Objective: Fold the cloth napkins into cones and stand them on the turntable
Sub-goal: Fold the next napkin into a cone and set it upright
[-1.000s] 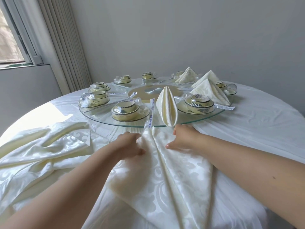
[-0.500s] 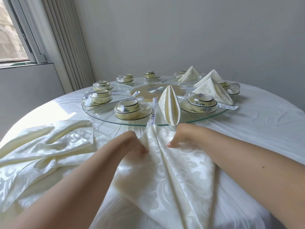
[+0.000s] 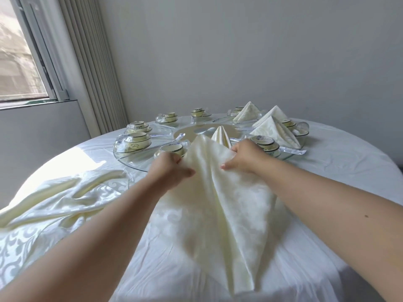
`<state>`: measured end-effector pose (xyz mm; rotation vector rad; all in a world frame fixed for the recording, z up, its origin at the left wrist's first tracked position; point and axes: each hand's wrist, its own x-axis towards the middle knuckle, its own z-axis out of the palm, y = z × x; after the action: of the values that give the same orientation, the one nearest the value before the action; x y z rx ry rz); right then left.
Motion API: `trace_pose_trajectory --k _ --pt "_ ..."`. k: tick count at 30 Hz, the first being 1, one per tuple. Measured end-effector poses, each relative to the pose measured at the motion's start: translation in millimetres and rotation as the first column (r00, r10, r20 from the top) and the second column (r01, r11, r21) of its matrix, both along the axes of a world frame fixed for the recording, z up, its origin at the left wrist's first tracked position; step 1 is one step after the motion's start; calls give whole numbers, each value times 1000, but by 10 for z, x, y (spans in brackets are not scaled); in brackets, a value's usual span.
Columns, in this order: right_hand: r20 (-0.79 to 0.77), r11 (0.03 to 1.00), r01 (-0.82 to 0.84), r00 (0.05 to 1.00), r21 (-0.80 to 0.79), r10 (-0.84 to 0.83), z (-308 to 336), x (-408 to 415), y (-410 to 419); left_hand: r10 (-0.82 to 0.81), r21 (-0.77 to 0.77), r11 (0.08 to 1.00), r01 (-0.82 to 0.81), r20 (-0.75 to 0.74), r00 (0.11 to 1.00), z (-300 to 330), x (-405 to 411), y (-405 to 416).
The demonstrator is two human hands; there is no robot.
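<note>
Near the front edge of the round table, both hands pinch the far end of a cream napkin and lift it, so the cloth rises in long folds from the white tablecloth while its near corner lies flat. Left hand: fingers curled round the napkin's left fold, thumb on top. Right hand: curled on the right fold (thumbnail showing). Just behind them, a folded cone stands on the near rim of the glass turntable, partly hidden by the raised cloth. Three more folded napkins stand toward the turntable's right side, among wrapped bowl sets. Loose napkins lie heaped at the table's left edge.
</note>
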<state>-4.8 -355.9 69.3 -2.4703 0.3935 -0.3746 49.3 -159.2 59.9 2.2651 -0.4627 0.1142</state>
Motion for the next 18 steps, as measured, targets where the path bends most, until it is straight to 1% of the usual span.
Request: trace_pose_trajectory --k 2,4,6,7,9,11,13,14,15,16,18 --pt "146 997 -27 989 70 17 275 -61 -32 1 -84 996 7 97 995 289 -47 2" --pt "297 991 -66 954 120 28 577 -165 -43 -4 -150 988 37 215 977 585 -102 -1" --pt "408 982 -127 911 140 60 852 -314 -28 16 -170 984 46 344 939 856 -169 23" --pt "444 975 -168 892 146 88 963 -400 -21 18 -168 984 55 404 914 962 -199 49" --pt "468 963 -239 870 124 156 1105 -579 -8 5 -138 988 73 492 871 1108 -273 108" --pt "437 954 -285 873 98 216 1123 -733 -7 -32 -87 992 90 513 858 1141 -391 167" --pt "342 950 -307 900 57 270 1048 -850 -37 -98 -33 991 127 461 882 1071 -532 231" --pt "262 942 -330 915 52 306 980 -900 -59 -139 -2 988 153 404 904 1007 -614 265" --pt "164 926 -371 920 73 356 892 -943 -85 -183 20 982 187 320 930 929 -695 294" --pt "63 897 -423 906 128 418 788 -978 -111 -223 23 975 223 212 952 842 -761 323" --pt "-80 825 -484 847 293 525 556 -1026 -137 -274 -39 962 272 -53 960 643 -853 369"
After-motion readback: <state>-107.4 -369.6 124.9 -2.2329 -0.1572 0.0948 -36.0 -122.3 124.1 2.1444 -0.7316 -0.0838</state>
